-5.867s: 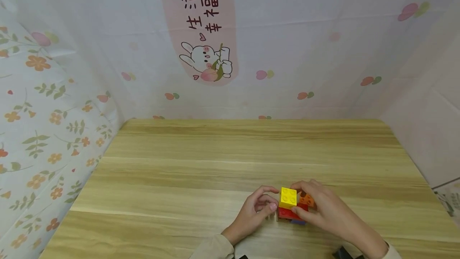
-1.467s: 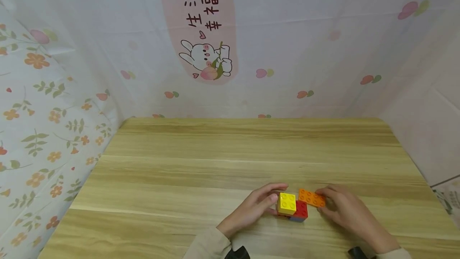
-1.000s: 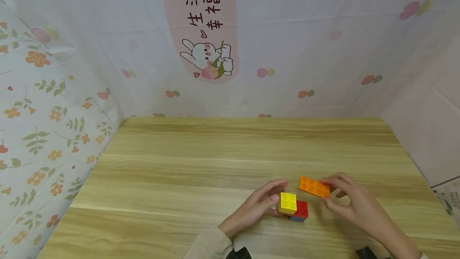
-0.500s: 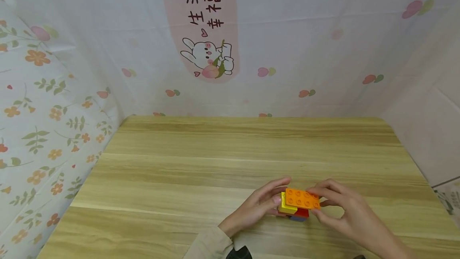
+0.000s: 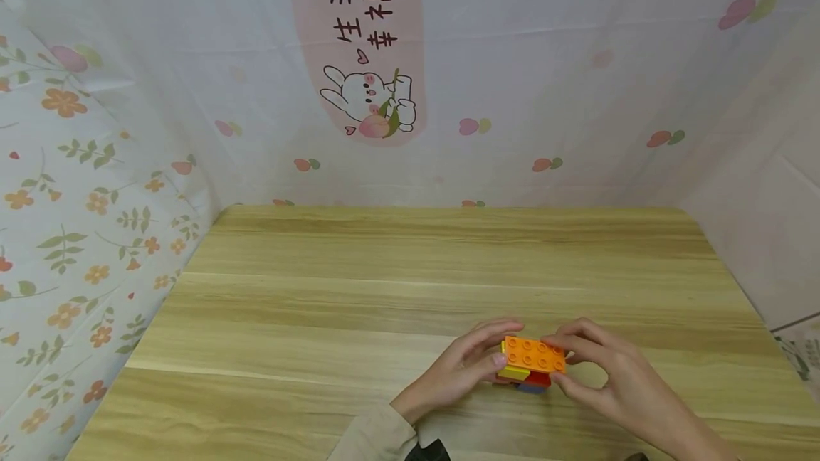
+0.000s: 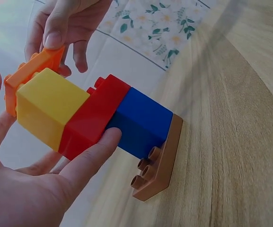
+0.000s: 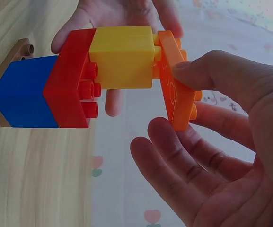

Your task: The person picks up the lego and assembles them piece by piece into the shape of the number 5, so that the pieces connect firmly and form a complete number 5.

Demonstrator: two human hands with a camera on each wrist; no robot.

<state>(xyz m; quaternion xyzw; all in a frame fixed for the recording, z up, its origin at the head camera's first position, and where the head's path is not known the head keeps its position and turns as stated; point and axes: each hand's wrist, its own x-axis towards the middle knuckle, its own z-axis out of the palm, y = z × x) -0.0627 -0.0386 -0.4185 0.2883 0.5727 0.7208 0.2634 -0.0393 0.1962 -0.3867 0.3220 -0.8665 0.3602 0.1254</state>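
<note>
A stack of toy building bricks stands on the wooden table: a brown plate (image 6: 167, 163) at the bottom, then a blue brick (image 6: 143, 118), a red brick (image 6: 96, 111) and a yellow brick (image 6: 51, 104). My left hand (image 5: 453, 372) holds the stack from the left, with thumb and fingers on different sides of it. My right hand (image 5: 618, 372) pinches the right end of an orange eight-stud plate (image 5: 533, 354) between thumb and fingers. That plate lies over the yellow brick, overhanging to the right. In the right wrist view, it sits slightly tilted, with yellow studs showing in the gap beneath.
The wood-grained table (image 5: 320, 304) stretches away behind and to the left. A printed white cloth (image 5: 544, 77) hangs at its back, and a flowered cloth (image 5: 102, 233) at its left. A black strap piece (image 5: 428, 451) sits at the left wrist.
Earlier my right hand was at the yellow brick on the stack. It then took the orange plate from the table, lifted it and brought it left over the yellow brick. The left hand barely moved.
</note>
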